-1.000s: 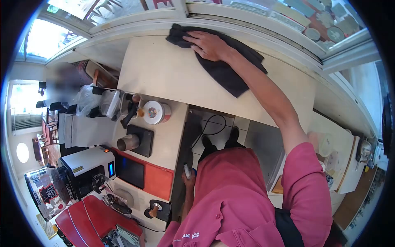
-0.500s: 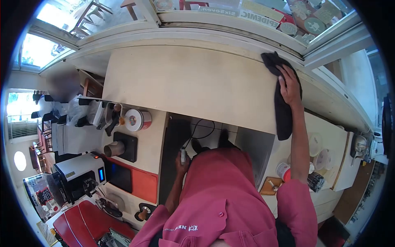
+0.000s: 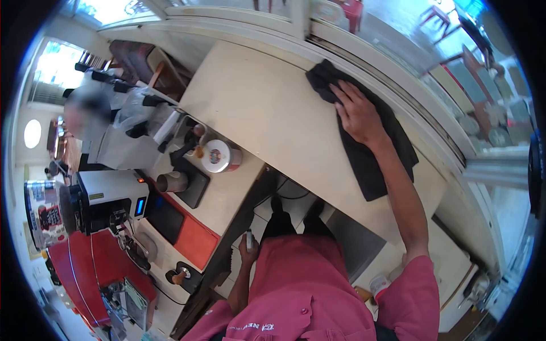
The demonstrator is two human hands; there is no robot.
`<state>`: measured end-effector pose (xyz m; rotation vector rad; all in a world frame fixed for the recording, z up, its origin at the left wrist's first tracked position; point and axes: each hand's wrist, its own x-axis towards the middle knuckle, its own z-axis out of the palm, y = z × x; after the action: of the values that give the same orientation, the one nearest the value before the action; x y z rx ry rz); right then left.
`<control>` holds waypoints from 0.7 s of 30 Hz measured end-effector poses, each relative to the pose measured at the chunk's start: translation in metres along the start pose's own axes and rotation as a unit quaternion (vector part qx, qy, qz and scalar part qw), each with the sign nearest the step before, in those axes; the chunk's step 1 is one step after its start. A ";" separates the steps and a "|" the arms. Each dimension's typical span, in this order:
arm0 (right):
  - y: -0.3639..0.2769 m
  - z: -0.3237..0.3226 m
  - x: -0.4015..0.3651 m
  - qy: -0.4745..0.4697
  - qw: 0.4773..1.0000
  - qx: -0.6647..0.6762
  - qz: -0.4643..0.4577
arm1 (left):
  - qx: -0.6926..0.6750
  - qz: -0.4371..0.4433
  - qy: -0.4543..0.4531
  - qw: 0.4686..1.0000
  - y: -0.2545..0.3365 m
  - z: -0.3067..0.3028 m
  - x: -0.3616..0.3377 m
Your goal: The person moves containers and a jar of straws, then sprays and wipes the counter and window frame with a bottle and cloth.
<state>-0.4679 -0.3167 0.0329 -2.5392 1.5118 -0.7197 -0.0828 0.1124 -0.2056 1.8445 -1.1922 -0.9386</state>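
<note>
1. Dark cloth [image 3: 365, 165], on the pale counter [image 3: 256, 91] near the window side: probably light, soft and limp, hardly fragile; best held flat under the palm or by a bunched end.
2. Right hand [image 3: 359, 116]: palm down on the cloth, fingers extended, arm reaching forward.
3. Left hand [image 3: 248, 253]: low beside the body, closed around a small pale object [image 3: 249, 240], identity unclear.

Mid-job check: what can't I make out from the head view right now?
Head view, hidden: the pale counter beneath the dark cloth.
Head view, hidden: the palm of the right hand, behind its own back.
Head view, too small: the pale object in the left hand.
Head view, partly hidden: the container, behind the right sleeve.
</note>
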 end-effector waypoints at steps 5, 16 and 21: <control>-0.040 0.081 0.128 0.023 0.998 0.004 -0.064 | -0.092 -0.100 0.057 0.989 -0.041 -0.003 -0.052; -0.123 0.232 0.386 0.009 0.990 0.014 -0.140 | -0.319 -0.302 0.255 0.861 -0.091 0.000 -0.079; -0.157 0.288 0.461 0.025 0.982 -0.076 -0.174 | -0.291 -0.350 0.264 0.850 -0.086 0.000 -0.078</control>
<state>-0.0316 -0.6745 -0.0128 -2.9640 1.1874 -0.7357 -0.0717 0.2108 -0.2660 1.8310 0.1450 -0.9245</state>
